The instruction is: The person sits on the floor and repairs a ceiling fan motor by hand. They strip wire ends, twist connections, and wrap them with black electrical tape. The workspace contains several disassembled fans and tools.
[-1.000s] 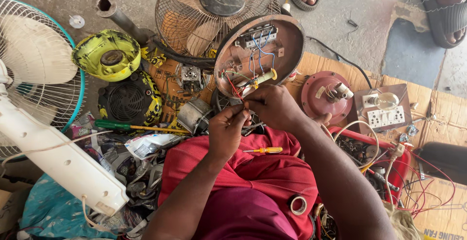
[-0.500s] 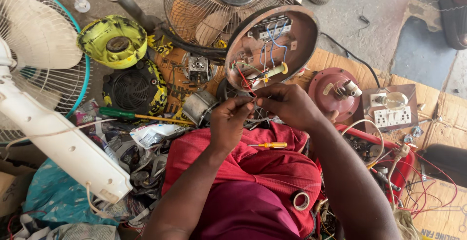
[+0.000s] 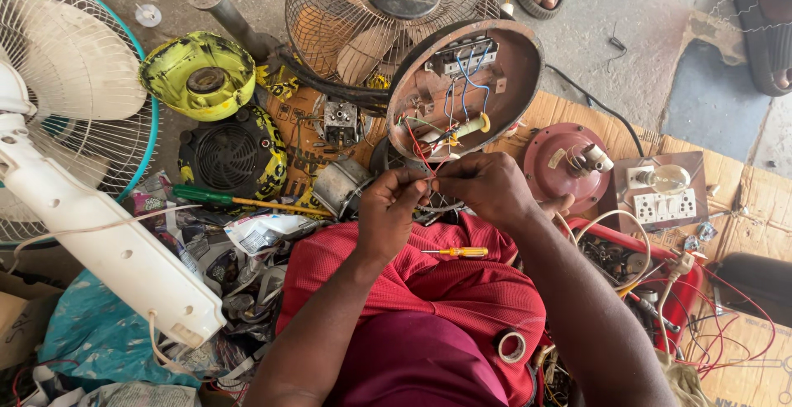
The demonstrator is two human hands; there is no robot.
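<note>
Both hands are meeting just below the round brown fan base (image 3: 478, 85), w/ its open side facing up. The left hand (image 3: 392, 209) and right hand (image 3: 487, 188) are each pinching thin wires (image 3: 422, 155) that are running up into the base. Can't count the wires in the fingers, too small. 1 small yellow screwdriver (image 3: 454, 252) is lying on the red cloth (image 3: 445, 283) on the lap. 1 longer green screwdriver (image 3: 239, 201) is lying to the left. 2 fans are sitting nearby: 1 white fan (image 3: 74, 118) & 1 wire-cage fan (image 3: 371, 11). 1 tape roll (image 3: 511, 346) is resting near the right arm.
</note>
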